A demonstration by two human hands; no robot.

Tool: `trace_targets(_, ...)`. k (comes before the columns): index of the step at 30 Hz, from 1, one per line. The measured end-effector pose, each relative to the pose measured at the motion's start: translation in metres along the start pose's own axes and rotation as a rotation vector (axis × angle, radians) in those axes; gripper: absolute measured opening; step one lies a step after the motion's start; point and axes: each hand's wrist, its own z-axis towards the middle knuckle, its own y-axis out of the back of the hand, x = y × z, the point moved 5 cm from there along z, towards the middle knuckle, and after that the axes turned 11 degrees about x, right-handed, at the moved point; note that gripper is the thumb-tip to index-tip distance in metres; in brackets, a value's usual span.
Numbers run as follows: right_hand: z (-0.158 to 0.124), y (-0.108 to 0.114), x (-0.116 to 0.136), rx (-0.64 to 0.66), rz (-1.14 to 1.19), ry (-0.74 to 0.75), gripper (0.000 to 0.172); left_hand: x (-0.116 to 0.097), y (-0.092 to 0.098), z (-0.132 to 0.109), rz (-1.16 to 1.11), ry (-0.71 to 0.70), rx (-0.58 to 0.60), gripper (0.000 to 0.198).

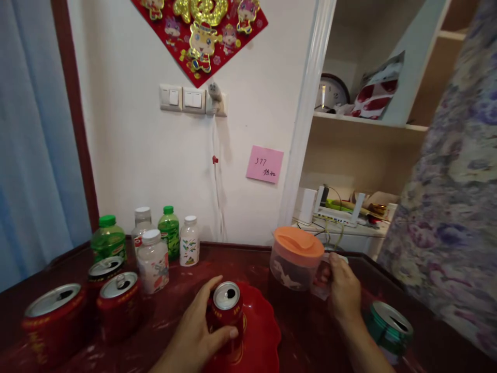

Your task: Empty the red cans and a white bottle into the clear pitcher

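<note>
Across the dark red tabletop (303, 336), the left hand (198, 324) has fingers clamped on a red can (233, 314), lower centre; farther off, right of centre, the right hand's (345, 290) fingers wrap the handle (321, 283) of a lidded pitcher (287, 267). Gripping both seems the step; moving either calls for steadiness.

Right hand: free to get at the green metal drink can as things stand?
Probably not while it's occupied: the right hand grips the handle of the clear plastic, orange-lidded pitcher. Otherwise likely yes; the green metal can stands beside the right forearm, its top uncovered.
</note>
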Motion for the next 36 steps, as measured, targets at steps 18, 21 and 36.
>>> trace_targets(18, -0.021, -0.011, -0.015, -0.197, 0.481, -0.042, 0.065, -0.01, -0.005, -0.007, -0.081, 0.061, 0.19, 0.083)
trace_targets(21, -0.019, -0.007, -0.01, -0.194, 0.489, -0.074, 0.067, -0.008, -0.004, -0.008, -0.106, 0.063, 0.172, 0.079)
trace_targets(36, -0.011, 0.008, 0.033, -0.031, 0.474, -0.347, 0.059, -0.023, 0.007, -0.02, 0.034, 0.17, 0.113, 0.078)
